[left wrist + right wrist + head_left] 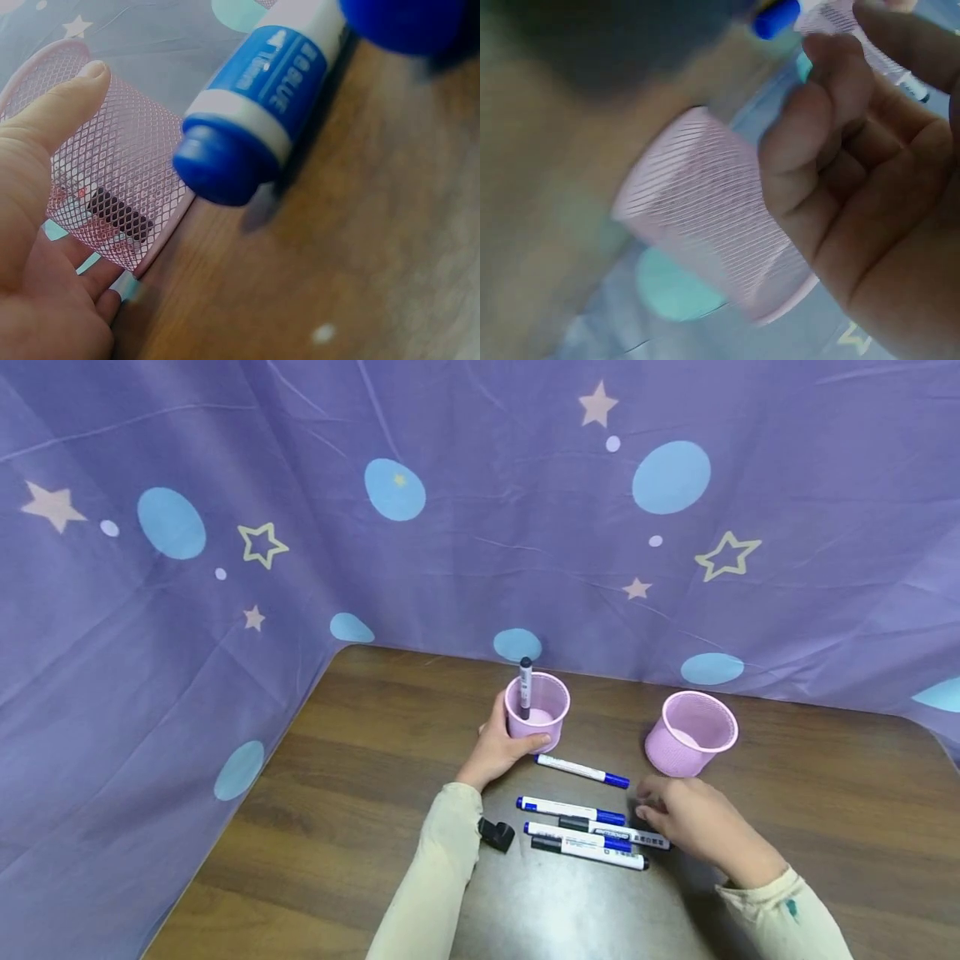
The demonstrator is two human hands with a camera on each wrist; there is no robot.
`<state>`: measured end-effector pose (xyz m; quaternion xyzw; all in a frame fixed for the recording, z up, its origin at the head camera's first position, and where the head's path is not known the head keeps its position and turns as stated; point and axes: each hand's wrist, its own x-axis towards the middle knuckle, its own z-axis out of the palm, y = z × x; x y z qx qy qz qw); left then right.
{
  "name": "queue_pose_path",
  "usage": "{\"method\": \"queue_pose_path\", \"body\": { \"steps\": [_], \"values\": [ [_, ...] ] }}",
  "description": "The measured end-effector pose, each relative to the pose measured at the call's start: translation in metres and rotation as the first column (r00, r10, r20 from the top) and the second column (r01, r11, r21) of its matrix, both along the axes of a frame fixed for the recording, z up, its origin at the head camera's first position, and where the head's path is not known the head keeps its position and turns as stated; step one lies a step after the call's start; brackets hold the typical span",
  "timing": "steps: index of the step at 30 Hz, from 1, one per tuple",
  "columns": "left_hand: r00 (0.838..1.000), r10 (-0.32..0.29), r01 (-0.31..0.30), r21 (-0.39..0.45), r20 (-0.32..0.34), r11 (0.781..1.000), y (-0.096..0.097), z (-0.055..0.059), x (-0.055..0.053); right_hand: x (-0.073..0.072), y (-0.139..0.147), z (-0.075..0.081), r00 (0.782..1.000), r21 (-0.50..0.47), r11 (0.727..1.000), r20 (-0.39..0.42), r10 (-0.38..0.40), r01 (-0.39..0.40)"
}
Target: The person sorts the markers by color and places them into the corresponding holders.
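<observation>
My left hand point(501, 745) grips a pink mesh pen cup point(557, 733) from its left side, the thumb across the front. A marker with black ends point(526, 689) stands in that cup, leaning on its wall. In the left wrist view the thumb lies along the mesh, and a blue marker point(255, 97) looms close. My right hand point(697, 820) hovers by the right ends of the markers, fingers loosely curled and holding nothing. Beyond it stands a second pink mesh cup point(678, 753), with no pen showing inside.
A blue-capped marker point(577, 768) lies just before the held cup. Nearer lie another blue-capped marker point(562, 808), a black-capped marker point(648, 838), a third blue-capped marker point(558, 834) and a black-capped one point(600, 852). A purple patterned curtain point(465, 527) borders the wooden table point(360, 760).
</observation>
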<state>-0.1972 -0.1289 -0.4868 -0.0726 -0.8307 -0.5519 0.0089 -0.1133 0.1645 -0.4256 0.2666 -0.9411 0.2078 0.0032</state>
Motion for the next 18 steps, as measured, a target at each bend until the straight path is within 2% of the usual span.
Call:
{"method": "queue_pose_path", "body": {
  "steps": [6, 11, 18],
  "values": [
    [1.000, -0.004, 0.004, 0.000, -0.011, 1.000, -0.001, 0.000, 0.001, 0.015, 0.029, -0.022, 0.997, -0.017, 1.000, 0.074, 0.017, -0.016],
    [1.000, -0.003, 0.003, 0.015, -0.017, 1.000, -0.002, -0.001, 0.000, 0.021, 0.031, -0.029, 0.992, -0.032, 0.999, 0.123, 0.039, -0.035],
    [1.000, -0.009, 0.009, 0.007, -0.013, 1.000, 0.001, 0.001, 0.001, 0.029, 0.026, -0.033, 0.996, 0.022, 0.998, 0.078, 0.049, -0.051]
  ]
}}
